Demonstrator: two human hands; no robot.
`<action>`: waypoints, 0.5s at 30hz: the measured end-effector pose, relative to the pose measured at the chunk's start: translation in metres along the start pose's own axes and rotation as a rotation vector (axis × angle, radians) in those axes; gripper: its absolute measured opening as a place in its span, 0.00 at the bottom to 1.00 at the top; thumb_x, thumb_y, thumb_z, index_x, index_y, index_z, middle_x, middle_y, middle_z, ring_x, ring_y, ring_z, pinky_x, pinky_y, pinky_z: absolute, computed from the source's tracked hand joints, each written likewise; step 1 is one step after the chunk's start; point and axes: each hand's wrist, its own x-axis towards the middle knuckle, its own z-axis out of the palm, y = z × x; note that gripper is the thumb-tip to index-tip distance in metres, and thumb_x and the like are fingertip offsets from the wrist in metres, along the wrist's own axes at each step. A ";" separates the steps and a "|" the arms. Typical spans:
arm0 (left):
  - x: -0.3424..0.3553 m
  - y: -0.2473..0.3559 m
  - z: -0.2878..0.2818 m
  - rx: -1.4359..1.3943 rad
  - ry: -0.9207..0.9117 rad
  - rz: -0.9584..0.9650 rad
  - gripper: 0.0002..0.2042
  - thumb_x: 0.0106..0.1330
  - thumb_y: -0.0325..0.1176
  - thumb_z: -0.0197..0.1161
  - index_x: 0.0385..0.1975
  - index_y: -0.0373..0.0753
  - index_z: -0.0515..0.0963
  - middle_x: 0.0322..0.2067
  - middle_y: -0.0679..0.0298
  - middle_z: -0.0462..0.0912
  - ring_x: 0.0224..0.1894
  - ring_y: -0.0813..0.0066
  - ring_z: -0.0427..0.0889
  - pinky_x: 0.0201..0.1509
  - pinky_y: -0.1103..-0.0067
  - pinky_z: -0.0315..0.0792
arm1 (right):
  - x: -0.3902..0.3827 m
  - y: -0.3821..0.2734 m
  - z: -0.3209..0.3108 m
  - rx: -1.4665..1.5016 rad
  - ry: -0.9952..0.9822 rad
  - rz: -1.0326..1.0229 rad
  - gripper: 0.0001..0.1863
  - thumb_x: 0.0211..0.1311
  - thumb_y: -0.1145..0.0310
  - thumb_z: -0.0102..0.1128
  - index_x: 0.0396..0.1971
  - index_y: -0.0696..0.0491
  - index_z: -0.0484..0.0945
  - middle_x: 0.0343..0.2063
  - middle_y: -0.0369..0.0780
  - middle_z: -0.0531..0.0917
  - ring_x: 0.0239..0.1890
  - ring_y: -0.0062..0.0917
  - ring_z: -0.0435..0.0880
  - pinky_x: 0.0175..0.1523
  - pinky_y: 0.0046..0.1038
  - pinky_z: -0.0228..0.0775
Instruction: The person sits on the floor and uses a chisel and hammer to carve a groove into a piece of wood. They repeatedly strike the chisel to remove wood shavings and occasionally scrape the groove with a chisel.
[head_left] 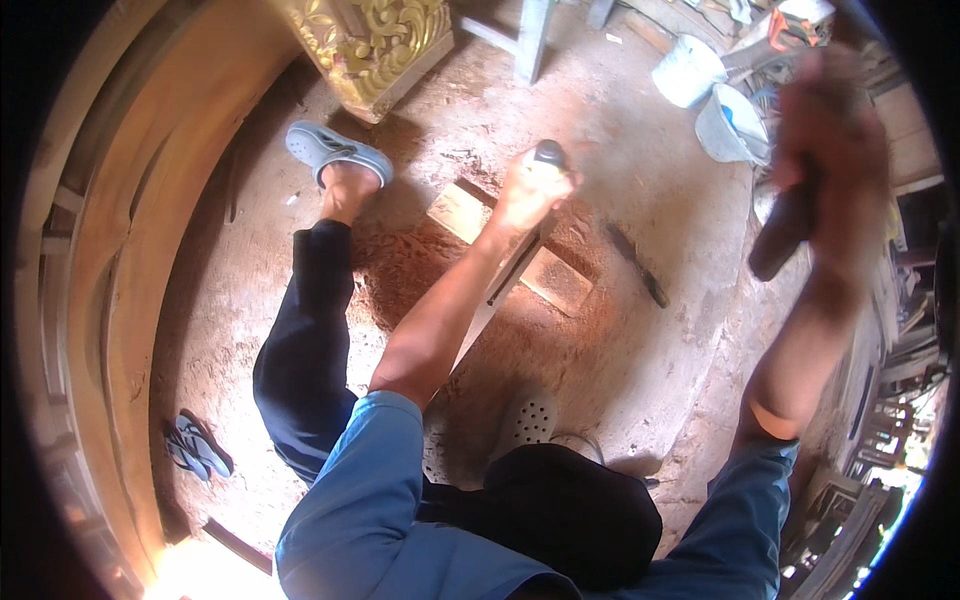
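Wood is at the middle of it: a pale, flat wooden block (470, 212) lies on the dusty floor (640, 340), one end yellowish and clean-cut, the far part (555, 282) reddened with the fine sawdust (400, 265) heaped about it. Standing on this block is a long chisel (505, 285), its narrow metal blade slanting down and its dark rounded handle top showing just above the left hand (535, 188). That hand's fingers are wrapped fully closed round the handle, the bare forearm stretching out from a rolled blue sleeve.

Raised well above and to the right, the right hand (835, 150) is blurred with motion; its fingers are closed round a dark, club-shaped mallet (785, 235) whose thick end hangs below the fist (its material cannot be told through the blur).

Just right of the block a slim dark tool (635, 265) lies flat on the floor. The person's left leg in dark trousers stretches past the block, the foot in a grey perforated clog (335, 148); another pale clog (530, 418) shows nearer the body. A pair of blue flip-flops (197, 445) lies apart at the left, beside broad curved wooden planks (130, 260). Farther off stand a gilded carved piece (370, 45) with scrolling relief and two white buckets (700, 85).
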 end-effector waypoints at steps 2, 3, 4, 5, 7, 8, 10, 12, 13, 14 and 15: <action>-0.002 0.003 0.003 0.087 -0.038 0.022 0.17 0.59 0.29 0.72 0.49 0.40 0.80 0.25 0.73 0.80 0.22 0.87 0.74 0.25 0.87 0.73 | 0.013 -0.019 -0.025 -0.115 0.097 -0.157 0.16 0.74 0.60 0.47 0.27 0.52 0.72 0.16 0.31 0.68 0.19 0.15 0.64 0.28 0.21 0.58; -0.002 0.003 0.004 0.140 -0.045 0.012 0.19 0.59 0.28 0.71 0.52 0.40 0.80 0.25 0.74 0.79 0.22 0.88 0.74 0.26 0.87 0.72 | 0.017 -0.026 -0.029 0.107 0.082 -0.182 0.15 0.73 0.60 0.48 0.27 0.53 0.73 0.16 0.33 0.71 0.18 0.16 0.69 0.27 0.20 0.64; -0.001 0.004 0.006 0.038 -0.092 0.026 0.24 0.59 0.26 0.71 0.58 0.40 0.78 0.26 0.76 0.78 0.25 0.89 0.73 0.30 0.88 0.71 | 0.021 -0.034 -0.032 0.328 0.063 -0.206 0.15 0.71 0.60 0.50 0.28 0.54 0.75 0.16 0.35 0.75 0.17 0.17 0.74 0.26 0.19 0.69; -0.001 0.004 0.006 0.066 -0.054 0.022 0.24 0.59 0.26 0.71 0.58 0.40 0.78 0.26 0.76 0.78 0.26 0.89 0.74 0.31 0.88 0.72 | 0.018 -0.035 -0.024 0.377 0.102 -0.238 0.13 0.69 0.62 0.53 0.27 0.54 0.76 0.17 0.36 0.78 0.17 0.18 0.76 0.25 0.19 0.71; 0.000 0.003 0.008 0.130 -0.029 -0.025 0.24 0.58 0.26 0.71 0.57 0.40 0.79 0.27 0.76 0.78 0.28 0.89 0.75 0.33 0.88 0.72 | 0.015 -0.031 0.001 0.433 0.106 -0.269 0.11 0.63 0.62 0.61 0.29 0.54 0.79 0.21 0.36 0.80 0.21 0.19 0.77 0.27 0.20 0.70; 0.000 0.002 0.008 0.144 -0.037 -0.032 0.24 0.58 0.27 0.72 0.57 0.40 0.79 0.28 0.75 0.79 0.30 0.88 0.76 0.33 0.87 0.73 | 0.010 -0.020 0.023 0.325 0.168 -0.223 0.10 0.62 0.62 0.61 0.33 0.55 0.79 0.24 0.39 0.81 0.25 0.25 0.79 0.32 0.25 0.71; 0.000 0.000 0.009 0.170 -0.044 -0.024 0.24 0.57 0.29 0.72 0.57 0.39 0.78 0.31 0.73 0.80 0.32 0.87 0.78 0.35 0.87 0.74 | -0.014 0.020 0.073 -0.660 -0.031 0.194 0.13 0.61 0.64 0.62 0.41 0.56 0.78 0.30 0.46 0.83 0.35 0.35 0.83 0.43 0.37 0.74; -0.002 -0.001 0.009 0.067 -0.083 0.193 0.23 0.56 0.35 0.74 0.50 0.37 0.76 0.36 0.68 0.81 0.36 0.81 0.79 0.39 0.80 0.76 | -0.035 0.059 0.112 -0.562 -0.512 0.371 0.14 0.58 0.69 0.64 0.43 0.58 0.77 0.33 0.53 0.84 0.40 0.45 0.86 0.48 0.43 0.76; -0.003 -0.002 0.010 0.018 -0.132 0.315 0.23 0.55 0.38 0.74 0.47 0.35 0.75 0.38 0.65 0.81 0.38 0.78 0.80 0.41 0.76 0.78 | -0.038 0.075 0.106 -0.383 -0.550 0.347 0.17 0.58 0.69 0.63 0.46 0.60 0.76 0.32 0.54 0.84 0.39 0.46 0.85 0.47 0.43 0.76; -0.005 -0.002 0.010 0.043 -0.097 0.343 0.21 0.55 0.36 0.74 0.46 0.36 0.76 0.38 0.65 0.82 0.38 0.77 0.81 0.42 0.77 0.78 | -0.044 0.085 0.114 -0.539 -0.428 0.156 0.17 0.56 0.71 0.62 0.45 0.60 0.76 0.32 0.52 0.84 0.37 0.44 0.86 0.44 0.41 0.77; -0.006 -0.002 0.011 0.157 -0.057 0.270 0.19 0.56 0.34 0.73 0.46 0.37 0.77 0.37 0.66 0.82 0.38 0.77 0.81 0.44 0.78 0.78 | -0.048 0.090 0.109 -0.403 -0.453 0.205 0.16 0.56 0.71 0.62 0.44 0.60 0.77 0.31 0.50 0.84 0.36 0.41 0.85 0.43 0.40 0.76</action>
